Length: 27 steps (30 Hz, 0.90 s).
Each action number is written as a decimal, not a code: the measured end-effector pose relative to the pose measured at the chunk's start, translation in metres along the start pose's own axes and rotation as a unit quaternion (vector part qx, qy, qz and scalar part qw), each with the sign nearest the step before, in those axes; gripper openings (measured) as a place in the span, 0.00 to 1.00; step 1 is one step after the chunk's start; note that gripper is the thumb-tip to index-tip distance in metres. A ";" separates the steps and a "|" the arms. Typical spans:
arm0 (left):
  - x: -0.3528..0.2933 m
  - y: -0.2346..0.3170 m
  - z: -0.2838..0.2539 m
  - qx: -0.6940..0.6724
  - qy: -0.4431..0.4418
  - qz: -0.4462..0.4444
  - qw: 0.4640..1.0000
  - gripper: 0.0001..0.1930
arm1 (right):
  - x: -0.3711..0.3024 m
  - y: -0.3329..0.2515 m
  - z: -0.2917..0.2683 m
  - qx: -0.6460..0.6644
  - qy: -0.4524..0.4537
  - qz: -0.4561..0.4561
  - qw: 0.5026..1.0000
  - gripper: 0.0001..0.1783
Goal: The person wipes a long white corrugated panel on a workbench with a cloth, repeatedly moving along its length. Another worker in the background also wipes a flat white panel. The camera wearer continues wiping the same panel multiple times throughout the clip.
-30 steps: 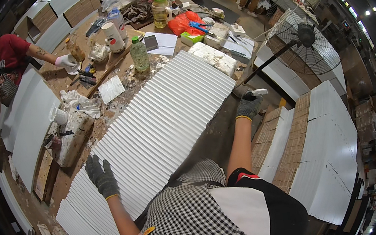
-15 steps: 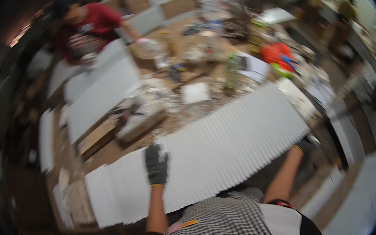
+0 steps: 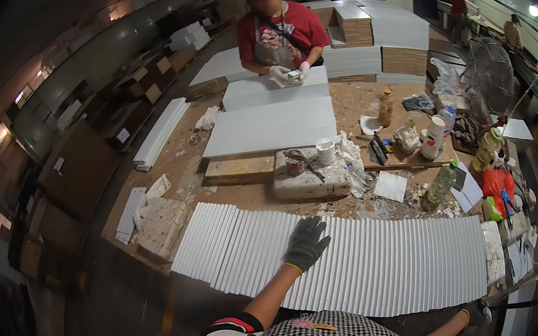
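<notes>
Head view, left hand (image 3: 306,243) flat on fluted panel (image 3: 388,264)

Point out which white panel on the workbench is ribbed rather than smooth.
The ribbed panel lies along the near edge, under the left hand. The two smooth panels lie farther back, toward the co-worker in red.

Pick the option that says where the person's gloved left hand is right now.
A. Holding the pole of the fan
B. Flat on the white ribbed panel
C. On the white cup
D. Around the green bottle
B: the left hand, in a grey glove with fingers spread, lies on top of the white ribbed panel, well clear of the green bottle and the white cup.
</notes>
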<state>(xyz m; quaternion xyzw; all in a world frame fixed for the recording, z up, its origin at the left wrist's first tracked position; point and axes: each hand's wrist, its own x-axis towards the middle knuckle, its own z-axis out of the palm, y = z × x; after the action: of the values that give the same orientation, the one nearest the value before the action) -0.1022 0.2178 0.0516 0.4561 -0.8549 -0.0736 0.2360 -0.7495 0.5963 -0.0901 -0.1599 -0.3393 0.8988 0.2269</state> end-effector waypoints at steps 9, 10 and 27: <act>0.003 0.006 -0.006 0.003 -0.023 -0.011 1.000 0.25 | -0.012 -0.019 0.002 0.050 0.035 0.057 0.996 0.16; 0.003 0.006 -0.007 0.006 -0.030 -0.016 0.999 0.26 | -0.010 -0.021 0.002 0.064 0.041 0.067 0.995 0.16; 0.008 0.017 -0.014 0.014 0.039 0.039 0.998 0.20 | -0.033 -0.024 0.017 -0.076 -0.001 -0.014 0.997 0.16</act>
<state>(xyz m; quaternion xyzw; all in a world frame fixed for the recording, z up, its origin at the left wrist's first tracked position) -0.1126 0.2221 0.0722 0.4282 -0.8631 -0.0343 0.2655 -0.7217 0.5863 -0.0568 -0.1708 -0.4090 0.8673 0.2264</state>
